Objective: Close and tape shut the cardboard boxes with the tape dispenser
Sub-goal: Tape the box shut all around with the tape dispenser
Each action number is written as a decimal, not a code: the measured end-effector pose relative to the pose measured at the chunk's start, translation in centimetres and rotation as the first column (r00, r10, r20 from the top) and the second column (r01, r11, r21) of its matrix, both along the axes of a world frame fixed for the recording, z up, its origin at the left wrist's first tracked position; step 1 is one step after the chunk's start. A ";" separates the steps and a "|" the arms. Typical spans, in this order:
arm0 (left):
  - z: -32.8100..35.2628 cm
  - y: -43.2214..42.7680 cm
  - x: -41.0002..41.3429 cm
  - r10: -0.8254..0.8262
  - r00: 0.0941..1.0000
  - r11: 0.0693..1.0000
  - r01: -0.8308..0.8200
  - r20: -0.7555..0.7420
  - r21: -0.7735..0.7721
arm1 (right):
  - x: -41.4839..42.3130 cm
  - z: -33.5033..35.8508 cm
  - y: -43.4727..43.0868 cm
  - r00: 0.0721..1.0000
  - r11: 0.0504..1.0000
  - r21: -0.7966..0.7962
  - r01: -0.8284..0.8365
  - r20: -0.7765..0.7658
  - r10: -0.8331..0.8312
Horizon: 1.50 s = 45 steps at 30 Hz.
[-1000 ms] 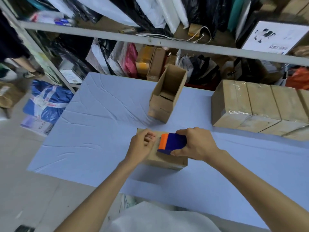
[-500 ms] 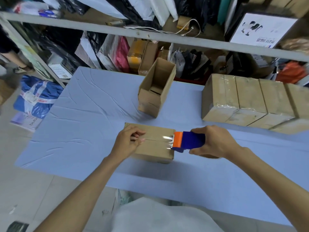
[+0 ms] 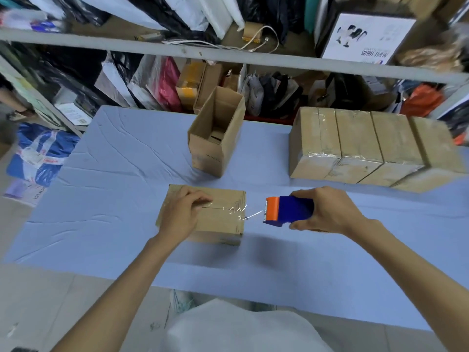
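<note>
A closed cardboard box (image 3: 220, 219) lies on the blue table (image 3: 114, 179) in front of me. My left hand (image 3: 181, 213) presses flat on its top at the left end of the seam. My right hand (image 3: 327, 210) grips a blue and orange tape dispenser (image 3: 286, 210), held just past the box's right edge. A shiny strip of clear tape (image 3: 238, 212) runs from the seam across the gap to the dispenser's orange mouth. Behind it stands an open cardboard box (image 3: 215, 138) with its flaps up.
A row of several taped boxes (image 3: 365, 148) sits at the back right of the table. Metal shelving (image 3: 228, 57) packed with bags and cartons rises behind the table. A blue sack (image 3: 38, 153) lies on the floor at the left.
My right hand has drawn the dispenser rightward along the seam and off the box's right edge, laying tape. My left hand has stayed on the box top.
</note>
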<state>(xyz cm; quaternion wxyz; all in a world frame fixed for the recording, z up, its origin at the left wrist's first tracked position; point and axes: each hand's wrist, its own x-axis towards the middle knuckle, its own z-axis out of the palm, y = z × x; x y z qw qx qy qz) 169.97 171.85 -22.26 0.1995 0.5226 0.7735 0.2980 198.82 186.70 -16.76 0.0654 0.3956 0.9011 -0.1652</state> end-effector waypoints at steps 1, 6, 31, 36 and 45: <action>0.2 0.3 0.6 -0.022 0.999 1.000 0.021 -0.034 -0.016 | -0.2 0.0 0.1 1.000 1.000 0.020 -0.013 0.006 0.013; 0.2 1.9 4.7 -0.015 1.000 0.999 0.015 0.016 -0.044 | -0.2 0.8 0.7 0.999 0.997 0.074 -0.036 0.042 0.033; -1.5 2.0 6.2 -0.105 0.992 0.994 0.106 0.069 -0.020 | -6.2 -2.1 -1.4 0.978 0.987 0.063 -0.150 0.158 0.139; -1.5 2.1 6.3 -0.089 0.992 0.996 0.091 0.090 -0.024 | -7.9 -2.1 -1.6 0.975 0.990 0.083 -0.115 0.201 0.097; -1.5 2.3 6.6 -0.078 0.993 0.996 0.082 0.088 -0.033 | -9.1 -1.5 -3.1 0.966 0.987 0.130 -0.097 0.251 0.062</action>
